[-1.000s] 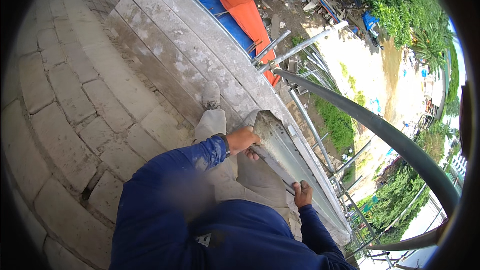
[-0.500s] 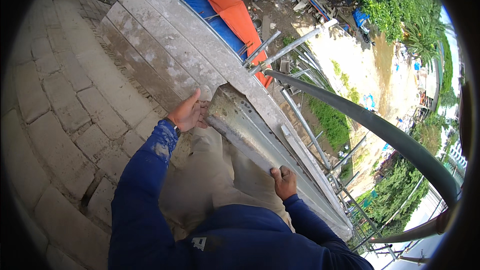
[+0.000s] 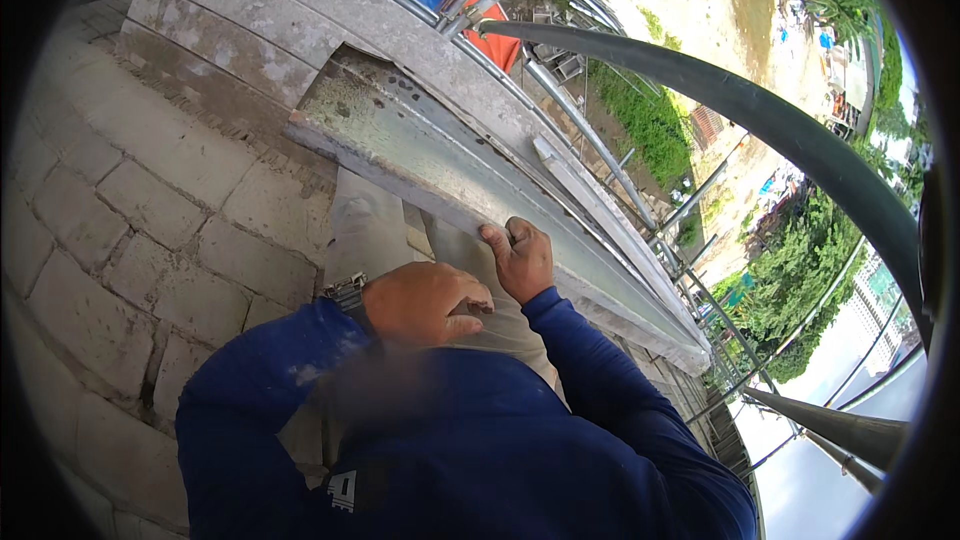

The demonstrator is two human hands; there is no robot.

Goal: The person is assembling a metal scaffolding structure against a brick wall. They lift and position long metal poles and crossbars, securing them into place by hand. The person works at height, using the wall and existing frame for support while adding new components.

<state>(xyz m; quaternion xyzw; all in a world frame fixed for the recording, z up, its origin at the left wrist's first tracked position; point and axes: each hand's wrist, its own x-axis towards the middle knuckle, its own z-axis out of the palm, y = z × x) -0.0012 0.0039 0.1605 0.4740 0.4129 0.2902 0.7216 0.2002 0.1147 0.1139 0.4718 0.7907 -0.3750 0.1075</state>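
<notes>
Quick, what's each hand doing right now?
Left hand: half open, loosely curled, nothing seen in it.
Right hand: closed on the near edge of the grey metal channel.

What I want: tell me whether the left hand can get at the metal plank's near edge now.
Likely yes: the left hand looks empty and close to the metal plank, with nothing visible barring its way; the right hand holds one spot, leaving the near edge free farther left.

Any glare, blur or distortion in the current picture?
Head view: the sunlit ground is nearly washed out; head view: the metal plank has a pale sheen; head view: a hazy smudge blurs part of the blue shirt; head view: the dark pole looks bowed, likely from the fisheye lens, and the corners are black.
</notes>
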